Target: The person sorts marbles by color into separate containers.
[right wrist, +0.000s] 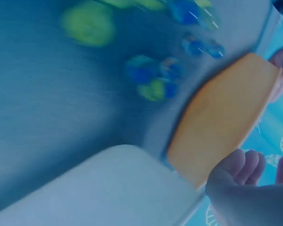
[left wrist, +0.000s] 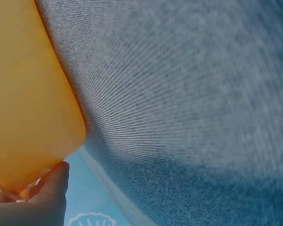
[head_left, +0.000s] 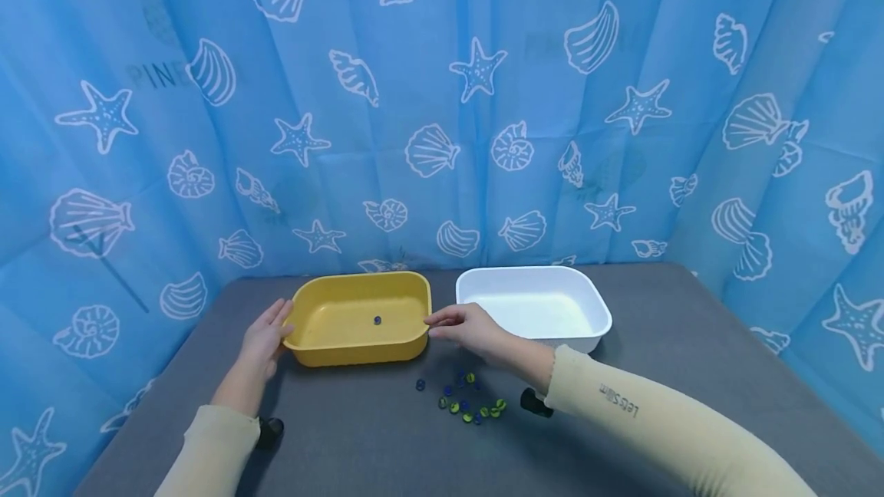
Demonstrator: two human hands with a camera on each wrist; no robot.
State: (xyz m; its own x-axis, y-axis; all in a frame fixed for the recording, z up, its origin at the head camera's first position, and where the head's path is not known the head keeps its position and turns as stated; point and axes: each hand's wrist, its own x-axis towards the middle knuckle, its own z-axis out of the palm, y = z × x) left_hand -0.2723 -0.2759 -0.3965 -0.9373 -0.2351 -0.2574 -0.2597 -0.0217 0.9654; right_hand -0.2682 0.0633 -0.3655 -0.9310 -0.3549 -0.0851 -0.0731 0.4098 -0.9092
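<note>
A yellow basin [head_left: 359, 354] with rounded corners stands on the left of the table, one dark marble [head_left: 377, 320] inside it. My left hand [head_left: 265, 337] grips the left rim; in the left wrist view, the fingers [left wrist: 54, 190] bend round the rim at the basin's end. At the opposite end my right hand [head_left: 470, 328] pinches the right rim between fingertips and thumb, the forearm passing in front of the white basin [head_left: 599, 326]. Several blue and yellow-green marbles [head_left: 467, 418] lie loose on the table in front of the two basins.
The grey tabletop [head_left: 359, 436] runs back to a blue curtain [head_left: 442, 98] with white shell and starfish prints. A stray dark marble [head_left: 420, 385] lies left of the others, near the yellow basin's front right corner. Black wrist cameras [head_left: 536, 403] sit under both wrists.
</note>
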